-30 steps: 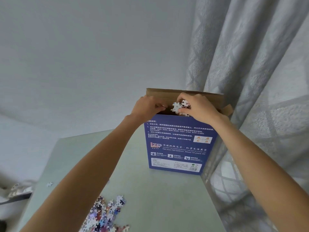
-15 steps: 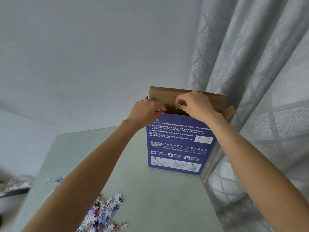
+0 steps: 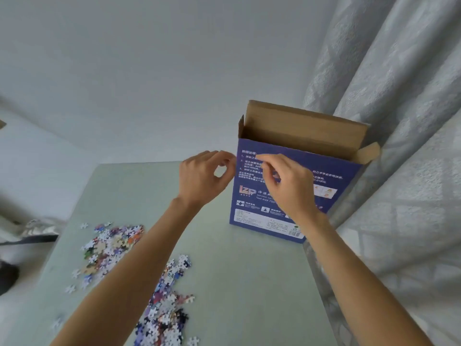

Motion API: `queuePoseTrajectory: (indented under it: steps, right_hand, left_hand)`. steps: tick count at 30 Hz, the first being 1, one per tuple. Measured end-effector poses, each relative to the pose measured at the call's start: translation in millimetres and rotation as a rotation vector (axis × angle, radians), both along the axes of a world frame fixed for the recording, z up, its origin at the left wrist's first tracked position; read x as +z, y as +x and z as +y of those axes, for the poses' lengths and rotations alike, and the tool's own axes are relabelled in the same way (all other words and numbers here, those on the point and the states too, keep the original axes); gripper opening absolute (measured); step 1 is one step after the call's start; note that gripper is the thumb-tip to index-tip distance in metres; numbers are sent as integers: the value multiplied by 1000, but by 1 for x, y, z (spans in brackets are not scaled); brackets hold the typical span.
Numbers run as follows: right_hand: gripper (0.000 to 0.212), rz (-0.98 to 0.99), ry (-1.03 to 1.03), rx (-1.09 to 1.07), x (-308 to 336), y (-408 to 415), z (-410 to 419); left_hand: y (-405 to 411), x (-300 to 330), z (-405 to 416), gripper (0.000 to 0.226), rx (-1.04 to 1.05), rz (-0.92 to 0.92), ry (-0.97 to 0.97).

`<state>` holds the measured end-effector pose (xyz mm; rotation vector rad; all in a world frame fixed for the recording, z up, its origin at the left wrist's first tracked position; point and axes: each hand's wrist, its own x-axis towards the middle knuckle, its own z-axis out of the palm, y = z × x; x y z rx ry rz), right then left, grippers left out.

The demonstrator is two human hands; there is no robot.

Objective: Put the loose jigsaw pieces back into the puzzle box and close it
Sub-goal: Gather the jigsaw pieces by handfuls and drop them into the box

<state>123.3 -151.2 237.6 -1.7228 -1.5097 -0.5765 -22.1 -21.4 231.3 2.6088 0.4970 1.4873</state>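
Note:
The blue puzzle box point(image 3: 249, 218) stands upright at the table's far right corner, its brown top flap point(image 3: 304, 126) folded up and the top open. My left hand point(image 3: 205, 177) hovers just left of the box front, fingers loosely curled, holding nothing. In front of the box's printed face my right hand point(image 3: 287, 186) hangs with fingers curled down, and no piece shows in it. Loose jigsaw pieces lie in one pile at the left point(image 3: 109, 243) and another pile near the front point(image 3: 164, 303), partly hidden by my left forearm.
The pale green table point(image 3: 244, 283) ends just right of the box, where a grey patterned curtain point(image 3: 404, 171) hangs close against it. A white wall stands behind. Dark objects lie on the floor at the left point(image 3: 37, 232).
Both hands have come down out of the box's open top to in front of its face. The pieces my right hand held over the opening are gone from it. The view has tilted down.

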Motion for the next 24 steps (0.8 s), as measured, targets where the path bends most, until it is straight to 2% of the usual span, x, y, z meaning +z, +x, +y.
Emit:
queuePoseTrajectory:
  steps: [2, 5, 7, 10, 12, 14, 16, 19, 21, 24]
  right_hand:
    - [15, 17, -46, 59, -36, -28, 2]
    - [17, 81, -226, 174, -89, -71, 11]
    - [22, 151, -421, 236, -125, -98, 20]
    - [41, 277, -810, 252, -174, -129, 38]
    - [52, 368, -1038, 219, -202, -148, 50]
    - [59, 473, -1164, 115, -224, -163, 56]
    - [62, 545, -1217, 36, -241, -182, 62]
    - [68, 583, -1211, 10, -255, -211, 71]
    - [69, 596, -1169, 29, -259, -230, 81]
    - [68, 591, -1151, 118, -267, -257, 103]
  left_hand:
    - [-38, -26, -4, 26, 66, -52, -67]
    - [-101, -73, -5, 21, 216, -1, -260]
    - [-144, -104, -6, 22, 317, 103, -428]
    - [-202, -152, -3, 25, 460, 349, -722]
    - [-237, -184, -1, 41, 559, 526, -899]
    - [-264, -208, -3, 57, 712, 651, -1026]
    - [-293, -228, -4, 72, 868, 709, -1113]
    - [-326, -250, -5, 87, 1003, 700, -1193]
    - [-339, -258, -5, 90, 1054, 670, -1237]
    - [-352, -267, -5, 82, 1085, 628, -1257]
